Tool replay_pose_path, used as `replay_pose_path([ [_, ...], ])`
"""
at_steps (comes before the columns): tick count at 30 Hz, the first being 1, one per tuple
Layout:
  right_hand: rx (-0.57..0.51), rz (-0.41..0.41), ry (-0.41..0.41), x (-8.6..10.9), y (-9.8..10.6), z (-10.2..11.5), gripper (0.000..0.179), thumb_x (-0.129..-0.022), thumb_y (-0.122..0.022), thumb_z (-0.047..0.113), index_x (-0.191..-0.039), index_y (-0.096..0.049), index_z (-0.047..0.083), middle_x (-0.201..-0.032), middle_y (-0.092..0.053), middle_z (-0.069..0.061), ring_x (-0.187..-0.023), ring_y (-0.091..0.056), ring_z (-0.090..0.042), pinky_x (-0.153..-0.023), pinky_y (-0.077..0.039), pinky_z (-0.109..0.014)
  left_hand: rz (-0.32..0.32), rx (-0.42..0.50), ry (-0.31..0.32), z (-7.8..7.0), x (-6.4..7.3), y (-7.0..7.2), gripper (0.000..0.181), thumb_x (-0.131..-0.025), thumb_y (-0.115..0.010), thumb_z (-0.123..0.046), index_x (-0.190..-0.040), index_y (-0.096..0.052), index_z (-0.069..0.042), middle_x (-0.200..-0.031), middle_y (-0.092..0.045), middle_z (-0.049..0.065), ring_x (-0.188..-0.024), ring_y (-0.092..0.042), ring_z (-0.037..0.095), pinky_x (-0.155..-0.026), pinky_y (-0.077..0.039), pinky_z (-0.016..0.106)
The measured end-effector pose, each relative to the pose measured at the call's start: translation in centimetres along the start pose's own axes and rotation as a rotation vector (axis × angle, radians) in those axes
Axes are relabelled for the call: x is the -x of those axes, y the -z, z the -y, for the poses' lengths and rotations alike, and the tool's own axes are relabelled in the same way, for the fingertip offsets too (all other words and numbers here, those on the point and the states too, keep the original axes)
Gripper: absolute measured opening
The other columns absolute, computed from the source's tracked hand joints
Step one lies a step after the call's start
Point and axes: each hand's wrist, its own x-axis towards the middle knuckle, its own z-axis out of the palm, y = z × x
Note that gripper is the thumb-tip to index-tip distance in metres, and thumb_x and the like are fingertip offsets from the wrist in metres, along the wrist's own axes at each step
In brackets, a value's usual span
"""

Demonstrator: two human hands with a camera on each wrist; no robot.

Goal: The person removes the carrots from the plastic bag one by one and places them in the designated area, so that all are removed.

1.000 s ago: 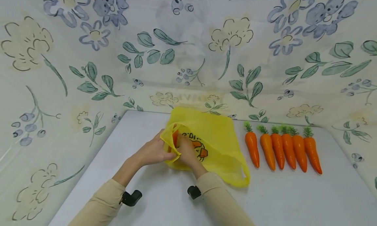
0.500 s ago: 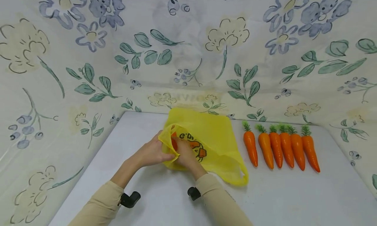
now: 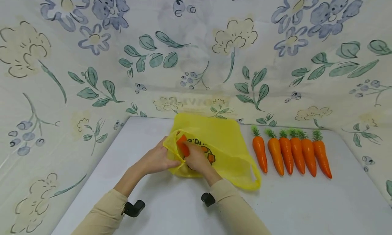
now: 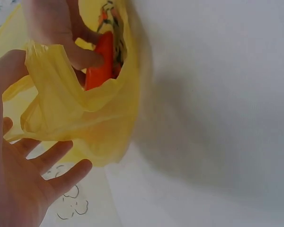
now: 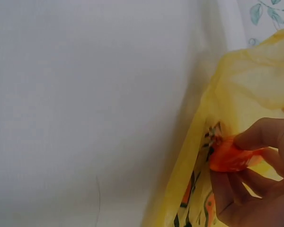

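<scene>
A yellow plastic bag [image 3: 211, 126] with a printed cartoon lies on the white table, its mouth spread toward the left. The left hand [image 3: 154, 159] holds the rim of that mouth; in the left wrist view the rim is looped over its thumb while several other fingers spread out beneath. At the mouth, the right hand [image 3: 197, 156] grips an orange carrot [image 3: 183, 146] between thumb and fingers, as the right wrist view also shows. Part of this carrot is hidden by the hand and the bag.
Several orange carrots [image 3: 287, 155] with green tops lie in a row right of the bag. A handle loop of the bag points toward the table's front right. Flower-patterned cloth [image 3: 196, 68] rises behind the white table [image 3: 171, 201].
The right hand and forearm have shifted slightly right at the bag's mouth. More of the gripped carrot shows now. The left hand keeps its hold on the rim.
</scene>
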Motion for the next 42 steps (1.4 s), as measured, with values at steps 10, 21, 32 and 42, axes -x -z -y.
replay_pose_path([
  [10,0.014,0.016,0.01,0.4,1.2,-1.8,0.064,-0.085,-0.063,-0.001,-0.146,-0.047,0.012,-0.131,-0.059,-0.01,-0.109,-0.056,-0.025,-0.096,-0.047,-0.041,0.003,-0.001,-0.016,0.1,-0.1,0.0,0.077,-0.08,-0.073,-0.035,-0.142,-0.039,-0.007,-0.137,-0.042,0.009,-0.095,-0.055,0.025,-0.082,-0.048,0.035],
  [21,0.014,0.05,-0.005,1.5,2.2,-2.5,0.067,-0.083,-0.062,-0.004,-0.147,-0.046,0.011,-0.144,-0.052,-0.013,-0.124,-0.053,-0.028,-0.106,-0.043,-0.044,0.012,0.005,-0.014,0.2,0.1,-0.1,0.081,-0.079,-0.073,-0.034,-0.145,-0.037,-0.006,-0.142,-0.04,0.012,-0.095,-0.054,0.024,-0.08,-0.049,0.035],
  [32,0.044,0.122,0.035,2.8,3.6,-2.6,0.066,-0.084,-0.063,-0.007,-0.146,-0.046,0.006,-0.138,-0.055,-0.012,-0.11,-0.054,-0.025,-0.104,-0.044,-0.044,0.009,0.003,-0.02,0.2,0.1,0.0,0.077,-0.08,-0.074,-0.034,-0.143,-0.039,-0.007,-0.14,-0.041,0.011,-0.096,-0.053,0.024,-0.082,-0.049,0.036],
  [42,0.11,0.187,0.059,4.3,5.1,-2.8,0.062,-0.084,-0.061,-0.008,-0.143,-0.05,0.008,-0.135,-0.058,-0.01,-0.106,-0.054,-0.023,-0.103,-0.044,-0.043,0.013,0.012,-0.017,0.3,0.1,0.0,0.076,-0.078,-0.074,-0.034,-0.141,-0.041,-0.008,-0.137,-0.042,0.01,-0.094,-0.053,0.024,-0.075,-0.048,0.032],
])
